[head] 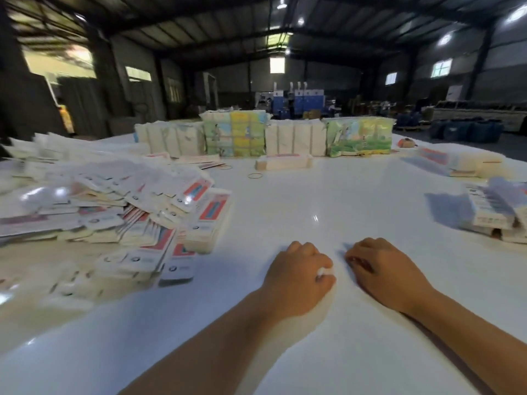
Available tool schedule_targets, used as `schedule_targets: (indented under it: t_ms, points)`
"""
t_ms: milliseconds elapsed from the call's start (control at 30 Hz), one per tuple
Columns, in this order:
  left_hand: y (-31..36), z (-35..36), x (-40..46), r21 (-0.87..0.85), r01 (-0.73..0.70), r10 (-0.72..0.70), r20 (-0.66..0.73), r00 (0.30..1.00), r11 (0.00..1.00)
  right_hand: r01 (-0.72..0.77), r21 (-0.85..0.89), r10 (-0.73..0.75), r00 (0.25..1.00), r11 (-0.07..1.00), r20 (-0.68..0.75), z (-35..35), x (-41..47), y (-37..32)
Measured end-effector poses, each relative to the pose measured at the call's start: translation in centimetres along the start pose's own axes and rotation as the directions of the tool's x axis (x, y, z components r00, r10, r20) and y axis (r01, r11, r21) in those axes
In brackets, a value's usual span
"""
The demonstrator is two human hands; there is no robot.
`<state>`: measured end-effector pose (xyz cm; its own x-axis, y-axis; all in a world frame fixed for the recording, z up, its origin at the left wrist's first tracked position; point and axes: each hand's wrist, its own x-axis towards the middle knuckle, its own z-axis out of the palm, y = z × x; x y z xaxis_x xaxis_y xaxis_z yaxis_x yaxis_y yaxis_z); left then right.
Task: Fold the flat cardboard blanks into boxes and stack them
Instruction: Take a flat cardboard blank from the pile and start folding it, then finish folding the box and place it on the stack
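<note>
A glossy white table (328,201) fills a dim warehouse hall with a dark truss roof and small bright windows. Both hands rest knuckles-up on the table near its front edge. The left hand (296,276) has curled fingers with a small white scrap at the knuckles; whether it grips it I cannot tell. The right hand (385,273) is loosely curled and holds nothing. Left of the hands sprawls a heap of flat cardboard blanks (119,212), white with red panels; their print is too blurred to read. Beyond the hands stand bundled packs (236,134), some with colourful pictures. To the right lie folded boxes (496,209).
</note>
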<state>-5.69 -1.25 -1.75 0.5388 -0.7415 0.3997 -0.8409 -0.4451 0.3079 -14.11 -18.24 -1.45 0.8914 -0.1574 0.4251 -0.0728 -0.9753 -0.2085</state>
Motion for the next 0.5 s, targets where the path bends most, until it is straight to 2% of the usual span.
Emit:
schedule_targets:
  t_ms: [133,200,267,367,500]
  points:
    - [-0.8,-1.7,0.8,-0.186,0.095,-0.076,0.109,0.991,0.978,0.017,0.007,-0.017,1.000,1.000,-0.019,0.2,0.0,0.4]
    - [-3.0,-4.1,2.6,-0.124,0.158,-0.143,0.117,0.983,0.980,0.032,0.011,-0.031,0.998,0.999,-0.052,0.4,0.1,0.6]
    - [-6.3,-6.8,4.7,0.049,0.250,-0.252,0.049,0.967,0.967,0.041,0.017,-0.039,0.995,0.999,-0.087,0.5,0.1,0.5]
    - [-11.6,-9.2,6.8,0.203,0.488,-0.493,-0.027,0.869,0.849,0.064,0.000,-0.064,0.987,0.998,-0.146,0.5,0.1,-0.3]
    - [-16.6,-8.3,6.5,0.170,0.707,-0.717,-0.006,0.697,0.687,0.038,0.007,-0.037,0.992,0.999,-0.120,0.3,0.2,-0.1]
